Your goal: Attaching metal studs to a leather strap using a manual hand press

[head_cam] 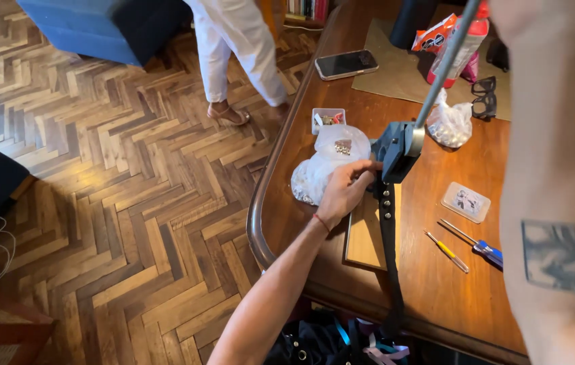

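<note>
- Round-edged brown wooden worktop (436, 270) carries lots: black smartphone (346, 64) face up at far end, small white tray of metal bits (328, 119), crumpled clear plastic bags of small hardware (331, 162) just left of the press, another knotted clear bag (450, 125) to its right, black-framed glasses (484, 96), red-and-white bottle (466, 40).
- Nearer: small clear flat packet (466, 201), yellow-handled screwdriver (447, 251) & blue-handled screwdriver (477, 243) lying side by side, well apart from the strap.
- Another person's white-trousered legs (233, 47) on the herringbone wood floor (118, 189), past the worktop's far-left edge.
- Long black leather strap with metal studs (389, 230) runs lengthwise over a pale wooden board (363, 236), top end under the dark blue-grey hand press (395, 150); near end hangs off the worktop edge.
- Grey lever bar (446, 61) rises up-right from the press.
- Left hand (346, 191), red thread on wrist, fingers together, pinching at strap/press base.
- Right hand out of frame; only the tattooed right forearm (558, 203) shows, close to lens, blocking the right side. State: n/a from here.
- Open room: bare wood right of strap, btw board & screwdrivers; left of board the worktop edge is close.
</note>
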